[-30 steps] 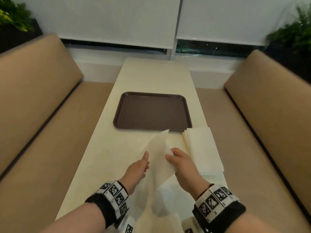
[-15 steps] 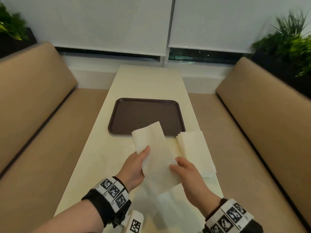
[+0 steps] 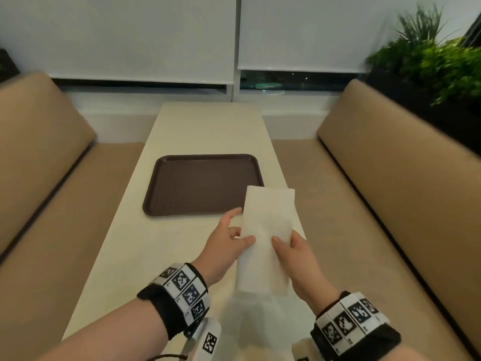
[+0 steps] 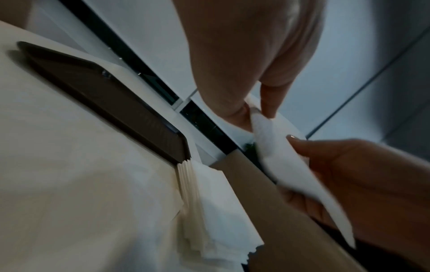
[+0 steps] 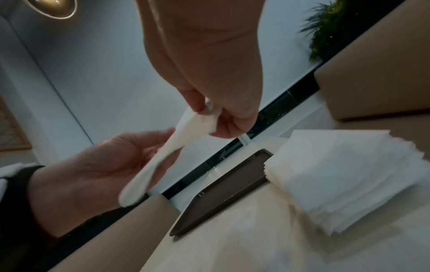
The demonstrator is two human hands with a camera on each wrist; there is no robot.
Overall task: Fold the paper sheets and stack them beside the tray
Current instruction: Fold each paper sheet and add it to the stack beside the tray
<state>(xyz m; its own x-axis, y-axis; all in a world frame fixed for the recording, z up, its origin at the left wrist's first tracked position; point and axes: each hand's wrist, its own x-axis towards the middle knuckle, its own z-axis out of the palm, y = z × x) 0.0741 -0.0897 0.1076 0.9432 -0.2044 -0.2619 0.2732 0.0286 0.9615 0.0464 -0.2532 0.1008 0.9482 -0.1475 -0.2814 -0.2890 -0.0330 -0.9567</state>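
A white folded paper sheet (image 3: 265,230) hangs above the table, a long narrow strip just right of the brown tray's (image 3: 203,183) near right corner. My left hand (image 3: 240,230) pinches its left edge, thumb on top. My right hand (image 3: 283,242) pinches the right edge, thumb on top and fingers underneath. In the wrist views the folded paper sheet (image 4: 279,156) (image 5: 167,147) shows edge-on between both hands. A stack of folded sheets (image 4: 209,211) (image 5: 337,174) lies on the table beside the tray (image 4: 104,95) (image 5: 221,187); the held sheet hides it in the head view.
Loose unfolded sheets (image 3: 250,321) lie at the table's near edge under my wrists. The long cream table (image 3: 208,126) runs to the window. Tan benches (image 3: 52,204) (image 3: 390,204) flank it. A plant (image 3: 429,61) stands at the back right.
The sheet went from half-open and upright to a flat narrow strip, and both hands carried it right, over the stack. The head view has tilted up.
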